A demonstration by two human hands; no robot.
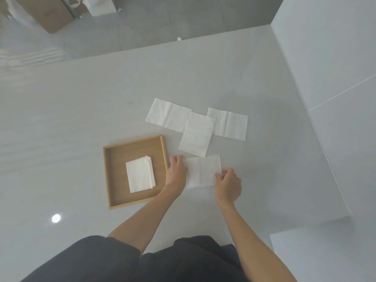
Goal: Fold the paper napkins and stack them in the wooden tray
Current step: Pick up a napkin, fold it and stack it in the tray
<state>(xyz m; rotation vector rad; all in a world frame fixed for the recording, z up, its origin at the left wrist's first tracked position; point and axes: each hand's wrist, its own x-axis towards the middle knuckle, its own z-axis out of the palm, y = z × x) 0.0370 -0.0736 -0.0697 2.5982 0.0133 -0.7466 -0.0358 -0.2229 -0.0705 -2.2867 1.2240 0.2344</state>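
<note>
A white paper napkin (201, 171) lies flat on the grey table just right of the wooden tray (107, 176). My left hand (176, 169) presses on its left edge, and my right hand (228, 184) pinches its lower right corner. Inside the tray sits a small stack of folded napkins (140, 173). Three unfolded napkins lie beyond the hands: one at the left (167, 115), one in the middle (196, 137) overlapping the others, one at the right (231, 125).
The table's far edge (142, 47) runs across the upper part, with grey floor and a cardboard box (50, 15) beyond. A white wall (335, 68) borders the table on the right. My dark-clothed lap (142, 261) is at the bottom.
</note>
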